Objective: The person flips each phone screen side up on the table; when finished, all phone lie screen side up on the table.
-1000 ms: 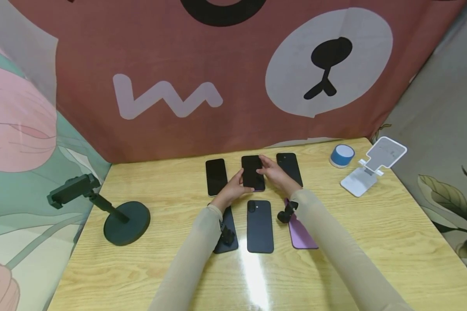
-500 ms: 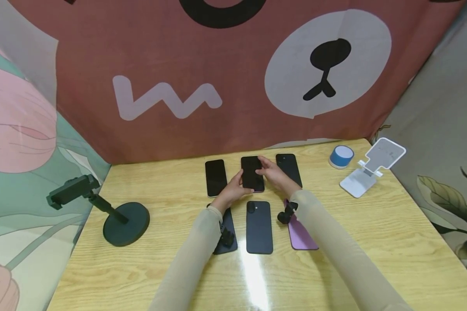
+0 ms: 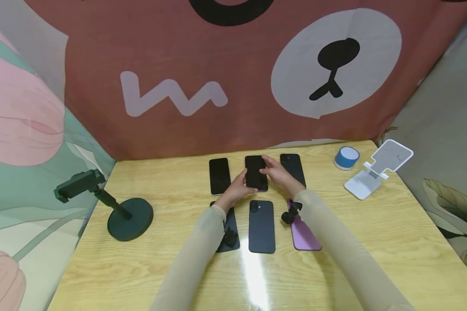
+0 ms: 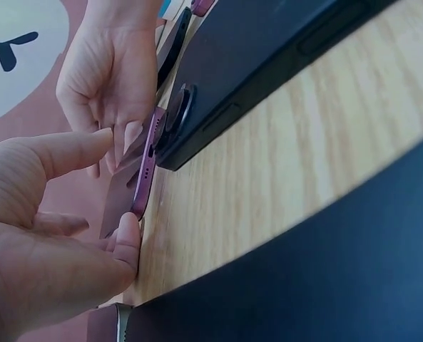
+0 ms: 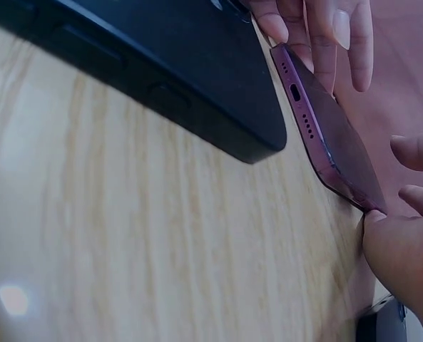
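In the head view, a dark-screened phone with a purple edge (image 3: 256, 173) lies face up in the middle of the back row. My left hand (image 3: 236, 190) is at its left side and lower edge, and my right hand (image 3: 278, 175) at its right side and upper right corner. The right wrist view shows the phone's bottom edge with its charging port (image 5: 294, 92). A fingertip of the left hand (image 4: 54, 246) rests at a corner of the phone in the left wrist view, another digit stretches over the screen. The fingers of both hands look mostly straight or relaxed.
A black-screened phone (image 3: 219, 176) and a dark phone (image 3: 292, 166) flank it. Nearer lie a dark phone (image 3: 230, 242) partly under the left arm, a dark-blue phone (image 3: 262, 229) and a purple phone (image 3: 305, 235). Stands, black (image 3: 130, 219) and white (image 3: 362, 185), and a blue-white cylinder (image 3: 347, 157) stand aside.
The whole head view has shifted slightly, with everything a little farther right in it. The hands and the phone keep their places relative to each other.
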{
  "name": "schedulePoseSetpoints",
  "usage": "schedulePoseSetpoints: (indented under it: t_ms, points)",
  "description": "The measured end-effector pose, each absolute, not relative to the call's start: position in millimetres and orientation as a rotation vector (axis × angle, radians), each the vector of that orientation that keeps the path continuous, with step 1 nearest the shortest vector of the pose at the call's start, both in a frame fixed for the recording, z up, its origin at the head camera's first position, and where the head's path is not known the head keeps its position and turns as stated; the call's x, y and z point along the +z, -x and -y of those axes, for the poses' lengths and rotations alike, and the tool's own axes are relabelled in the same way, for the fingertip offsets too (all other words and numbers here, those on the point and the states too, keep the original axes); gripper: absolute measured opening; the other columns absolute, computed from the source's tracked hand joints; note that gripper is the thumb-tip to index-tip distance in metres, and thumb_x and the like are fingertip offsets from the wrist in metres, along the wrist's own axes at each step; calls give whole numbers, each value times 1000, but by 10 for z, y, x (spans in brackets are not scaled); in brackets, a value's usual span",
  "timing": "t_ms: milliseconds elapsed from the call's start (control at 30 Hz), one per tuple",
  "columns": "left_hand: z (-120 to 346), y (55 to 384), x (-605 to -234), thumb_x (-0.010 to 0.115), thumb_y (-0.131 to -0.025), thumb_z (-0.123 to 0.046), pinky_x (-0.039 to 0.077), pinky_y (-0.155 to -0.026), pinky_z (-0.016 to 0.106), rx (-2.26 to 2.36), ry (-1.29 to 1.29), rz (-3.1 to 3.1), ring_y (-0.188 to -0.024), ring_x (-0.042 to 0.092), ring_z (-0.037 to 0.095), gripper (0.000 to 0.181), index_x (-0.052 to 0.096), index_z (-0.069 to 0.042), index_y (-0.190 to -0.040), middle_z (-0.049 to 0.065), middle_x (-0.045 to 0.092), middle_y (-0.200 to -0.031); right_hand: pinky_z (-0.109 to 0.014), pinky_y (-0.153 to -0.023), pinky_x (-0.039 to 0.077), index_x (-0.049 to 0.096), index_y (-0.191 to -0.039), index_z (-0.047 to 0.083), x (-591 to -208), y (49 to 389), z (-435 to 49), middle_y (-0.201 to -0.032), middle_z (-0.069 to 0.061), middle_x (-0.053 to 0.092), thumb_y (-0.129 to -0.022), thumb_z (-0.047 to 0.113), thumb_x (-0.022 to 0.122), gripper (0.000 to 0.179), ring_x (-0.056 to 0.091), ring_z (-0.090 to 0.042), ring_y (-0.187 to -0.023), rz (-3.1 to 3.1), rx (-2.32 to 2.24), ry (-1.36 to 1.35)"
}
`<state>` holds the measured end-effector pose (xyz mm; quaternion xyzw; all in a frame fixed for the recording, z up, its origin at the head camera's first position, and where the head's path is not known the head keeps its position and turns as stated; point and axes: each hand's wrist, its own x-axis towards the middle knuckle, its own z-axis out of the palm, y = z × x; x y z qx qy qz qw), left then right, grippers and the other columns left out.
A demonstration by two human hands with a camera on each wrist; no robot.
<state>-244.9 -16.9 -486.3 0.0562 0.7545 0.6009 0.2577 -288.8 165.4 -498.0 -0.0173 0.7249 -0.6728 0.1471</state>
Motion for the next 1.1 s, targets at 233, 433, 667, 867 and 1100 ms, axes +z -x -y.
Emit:
schedulePoseSetpoints:
  t_ms: [233,433,667,867,1100]
  points:
    - [152,2467,-4813,64,-90,-11,25,-110,47,1627,-129,-2020,-144,6,26,87,5,-18,-154,8,3,-158,-42,-115,6,11,-152,4,-4912,2862,-1693,-157,-15,0,-95,-1,48,68,-2,-26,-144,-2038,-1951,45]
    - [81,2405,-4712,66,-89,-24,22,-109,53,1459,-154,-2368,-140,6,38,83,15,-14,-153,16,15,-155,-45,-114,7,9,-152,7,-4888,2869,-1874,-157,-16,6,-98,7,49,68,3,-28,-144,-1994,-1982,104]
    - [-143,2326,-4637,68,-88,-31,27,-107,50,1456,-324,-2566,-138,17,37,82,20,-11,-152,17,22,-152,-41,-115,11,11,-149,-3,-4760,2920,-2205,-156,-21,9,-98,-1,44,61,9,-29,-143,-1942,-2144,155]
    - [-447,2315,-4590,68,-86,-36,33,-106,47,1434,-418,-2512,-137,27,31,84,20,-14,-152,15,26,-152,-42,-114,13,17,-148,-4,-4689,2982,-2489,-155,-22,14,-97,1,48,61,11,-28,-143,-2066,-2084,153]
    - [-793,2380,-4699,69,-87,-35,36,-105,42,1479,-374,-2425,-134,35,27,85,19,-14,-152,11,28,-152,-47,-114,12,19,-149,-2,-4763,3044,-2737,-155,-20,16,-97,4,49,60,8,-31,-143,-2225,-1954,103]
